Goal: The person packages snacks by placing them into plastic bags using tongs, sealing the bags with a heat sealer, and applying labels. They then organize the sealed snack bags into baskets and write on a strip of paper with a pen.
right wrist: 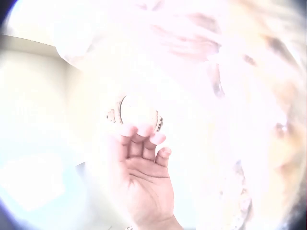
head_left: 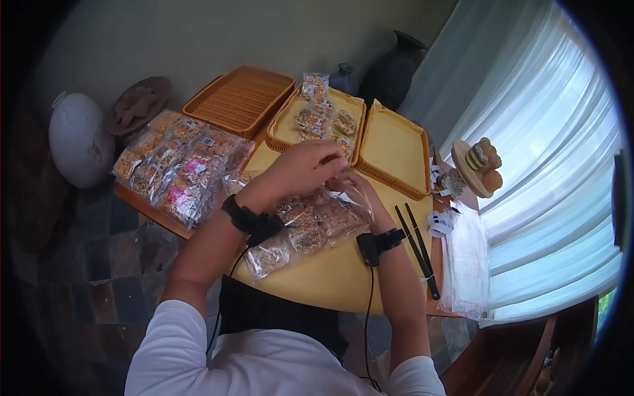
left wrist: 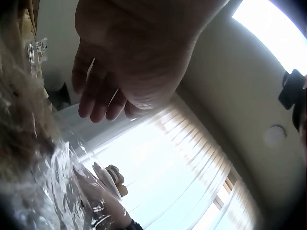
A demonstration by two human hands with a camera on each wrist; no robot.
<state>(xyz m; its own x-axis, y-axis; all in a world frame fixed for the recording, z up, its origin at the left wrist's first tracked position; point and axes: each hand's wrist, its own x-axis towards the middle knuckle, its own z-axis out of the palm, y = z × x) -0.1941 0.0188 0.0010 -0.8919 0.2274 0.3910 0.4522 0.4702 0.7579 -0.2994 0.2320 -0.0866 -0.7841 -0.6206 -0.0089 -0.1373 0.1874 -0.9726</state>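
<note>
My left hand (head_left: 307, 165) hovers over the large clear bag of snack packets (head_left: 307, 234), close to my right hand (head_left: 356, 195). Loosely bent fingers show on the left hand (left wrist: 127, 57) in the left wrist view, with nothing visible in them. At the bottom there, the right hand (left wrist: 103, 196) grips clear plastic (left wrist: 57, 187); its fingertips are partly hidden. The right wrist view is overexposed: a palm with bent fingers shows, and which hand it is I cannot tell.
Packets (head_left: 178, 158) lie piled at the left. Behind stand an empty basket (head_left: 244, 99), a lined basket with packets (head_left: 281, 125) and another lined basket (head_left: 396, 145). Black tongs (head_left: 421, 254), a white ribbon roll (head_left: 440, 224) and flat clear bags (head_left: 465, 264) lie at the right.
</note>
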